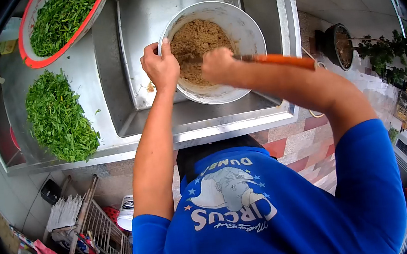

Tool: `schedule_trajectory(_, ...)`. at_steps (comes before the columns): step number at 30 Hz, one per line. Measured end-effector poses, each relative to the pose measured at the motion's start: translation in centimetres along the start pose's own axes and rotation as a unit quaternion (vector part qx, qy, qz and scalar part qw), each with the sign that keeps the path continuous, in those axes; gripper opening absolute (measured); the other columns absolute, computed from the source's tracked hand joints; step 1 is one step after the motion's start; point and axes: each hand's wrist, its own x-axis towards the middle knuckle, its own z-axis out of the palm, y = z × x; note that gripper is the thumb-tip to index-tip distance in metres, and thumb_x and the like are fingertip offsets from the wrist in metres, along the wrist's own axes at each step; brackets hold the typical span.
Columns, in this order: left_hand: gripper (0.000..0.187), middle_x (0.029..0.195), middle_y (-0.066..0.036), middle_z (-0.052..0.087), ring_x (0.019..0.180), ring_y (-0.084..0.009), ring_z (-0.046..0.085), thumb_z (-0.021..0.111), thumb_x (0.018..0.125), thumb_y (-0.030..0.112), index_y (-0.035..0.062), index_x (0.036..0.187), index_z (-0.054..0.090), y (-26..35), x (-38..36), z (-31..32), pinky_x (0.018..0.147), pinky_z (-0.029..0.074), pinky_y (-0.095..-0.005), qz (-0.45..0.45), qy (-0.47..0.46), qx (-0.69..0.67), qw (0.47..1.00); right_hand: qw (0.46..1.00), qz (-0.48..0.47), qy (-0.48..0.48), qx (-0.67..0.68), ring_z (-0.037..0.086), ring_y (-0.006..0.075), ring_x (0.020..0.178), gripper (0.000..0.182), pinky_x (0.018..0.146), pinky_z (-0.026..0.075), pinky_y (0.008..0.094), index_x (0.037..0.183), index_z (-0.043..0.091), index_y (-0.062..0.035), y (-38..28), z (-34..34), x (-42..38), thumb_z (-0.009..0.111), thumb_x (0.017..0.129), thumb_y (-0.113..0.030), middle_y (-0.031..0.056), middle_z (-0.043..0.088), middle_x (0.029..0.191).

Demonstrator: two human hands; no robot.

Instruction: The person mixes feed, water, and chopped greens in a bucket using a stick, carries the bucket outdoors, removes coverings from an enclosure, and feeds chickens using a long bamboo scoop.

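A round metal pot [251, 32] stands in the sink, holding a crumbly brown mixture [199, 30]. My left hand [161, 67] is closed on the pot's left rim, thumb over the edge. Above the mixture, my right hand [219, 66] is wrapped round the metal shaft of a long tool with an orange handle [283, 61]. The handle sticks out to the right, past the pot's rim and along my forearm. The tool's far end is down in the mixture on the left, so its shape is hidden.
The steel sink [144, 9] surrounds the pot. Chopped green leaves [58, 117] lie heaped on the left counter [91, 89]. Behind them, a red-rimmed basin [33, 61] holds more leaves. A potted plant [341, 45] stands at the right, and a wire rack [103, 236] at lower left.
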Motion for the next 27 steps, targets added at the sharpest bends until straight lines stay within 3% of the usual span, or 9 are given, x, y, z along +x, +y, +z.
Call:
schedule_trajectory(5,0.039,0.100,-0.023,0.067,0.103,-0.0392,0.057,0.069,0.095,0.034,-0.0042,0.104,0.067,0.1,0.1,-0.1,0.092,0.045,-0.0478,0.009,-0.008,0.030,0.999,0.997,-0.071,-0.035,-0.009,0.070,0.0319,0.102,0.022,0.066,0.062,0.0507,0.107,0.078,-0.0089,0.8,2.0,-4.0,0.074,0.086,-0.016,0.0129,0.074,0.109)
schedule_trajectory(7,0.038,0.101,-0.023,0.067,0.104,-0.0391,0.057,0.069,0.095,0.033,-0.0041,0.105,0.066,0.3,-0.1,-0.1,0.093,0.045,-0.0479,0.011,-0.001,0.046,0.999,0.980,-0.145,-0.110,-0.082,0.071,0.0300,0.105,0.021,0.072,0.063,0.0475,0.107,0.078,-0.0101,3.8,3.0,-6.5,0.073,0.086,-0.014,0.0128,0.074,0.110)
schedule_trajectory(11,0.039,0.101,-0.023,0.067,0.104,-0.0390,0.057,0.069,0.095,0.033,-0.0042,0.106,0.066,0.7,-0.2,-0.2,0.094,0.045,-0.0480,0.007,-0.003,0.031,0.999,0.997,-0.032,-0.063,-0.040,0.073,0.0282,0.105,0.020,0.080,0.063,0.0393,0.105,0.079,-0.0086,7.9,0.8,-10.8,0.067,0.089,-0.012,0.0137,0.075,0.109)
schedule_trajectory(15,0.038,0.100,-0.022,0.068,0.105,-0.0392,0.057,0.069,0.095,0.032,-0.0043,0.105,0.066,0.7,-0.4,0.0,0.093,0.046,-0.0483,0.006,-0.004,0.032,0.999,0.992,0.027,-0.124,0.012,0.073,0.0307,0.106,0.021,0.086,0.060,0.0408,0.106,0.078,-0.0063,8.1,3.0,-6.4,0.065,0.091,-0.013,0.0139,0.076,0.110)
schedule_trajectory(19,0.039,0.100,-0.023,0.068,0.104,-0.0392,0.057,0.069,0.095,0.033,-0.0045,0.105,0.066,0.3,-0.4,-0.2,0.093,0.046,-0.0484,0.008,0.004,0.038,0.999,0.994,-0.010,-0.083,0.073,0.072,0.0324,0.108,0.023,0.087,0.060,0.0439,0.108,0.077,-0.0027,5.7,5.3,-3.0,0.071,0.086,-0.009,0.0152,0.075,0.110)
schedule_trajectory(20,0.039,0.100,-0.023,0.067,0.104,-0.0391,0.057,0.069,0.095,0.033,-0.0046,0.105,0.066,0.4,-0.4,-0.2,0.093,0.046,-0.0486,0.004,0.007,0.039,0.999,0.982,-0.014,-0.132,0.136,0.072,0.0325,0.109,0.025,0.086,0.060,0.0447,0.106,0.076,-0.0004,6.2,5.1,-2.8,0.073,0.082,-0.007,0.0179,0.075,0.108)
schedule_trajectory(23,0.040,0.100,-0.023,0.068,0.104,-0.0390,0.057,0.069,0.095,0.034,-0.0048,0.105,0.066,0.7,-0.3,0.3,0.093,0.045,-0.0489,0.002,0.009,0.023,1.000,0.970,0.004,-0.091,0.226,0.075,0.0327,0.093,0.027,0.071,0.061,0.0452,0.106,0.073,0.0031,5.5,7.4,-1.1,0.072,0.079,-0.005,0.0232,0.074,0.098)
schedule_trajectory(26,0.040,0.100,-0.022,0.068,0.104,-0.0386,0.057,0.068,0.095,0.034,-0.0048,0.105,0.066,0.4,-0.5,-0.2,0.093,0.045,-0.0487,-0.008,0.006,0.021,1.000,0.890,0.064,-0.206,0.402,0.070,0.0262,0.063,0.027,0.051,0.056,0.0404,0.113,0.065,0.0051,6.2,5.9,-1.0,0.061,0.091,-0.011,0.0179,0.067,0.080)
schedule_trajectory(27,0.040,0.100,-0.022,0.068,0.104,-0.0385,0.057,0.068,0.096,0.034,-0.0048,0.106,0.066,0.6,-0.4,0.0,0.093,0.045,-0.0485,-0.011,0.004,0.018,1.000,0.852,0.071,-0.189,0.483,0.065,0.0236,0.056,0.026,0.045,0.052,0.0385,0.112,0.064,0.0059,7.3,5.2,-1.5,0.060,0.093,-0.012,0.0154,0.064,0.075)
